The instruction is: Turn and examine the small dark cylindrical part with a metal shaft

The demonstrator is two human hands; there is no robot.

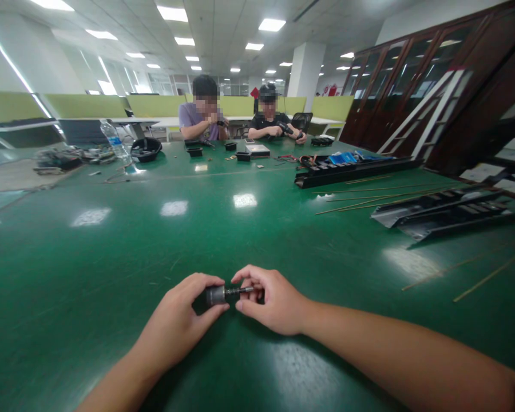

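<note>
Between the thumb and fingers of my left hand (184,312) is a short dark grey cylinder with a thin ridged metal shaft (233,292), lying sideways just above the table. Its exact kind I cannot make out. The shaft points right, into the space between the curved fingers of my right hand (274,300). The right thumb and forefinger stand apart on either side of the shaft. Its tip is close to the other right fingers; whether they touch it I cannot tell.
The glossy green table (124,252) carries long black metal channels (352,171) and thin rods (360,206) on the right. Farther back are small black trays (243,156), a black bowl (146,150) and a water bottle (115,140). Two people sit across, handling tools. A ladder (429,114) stands right.
</note>
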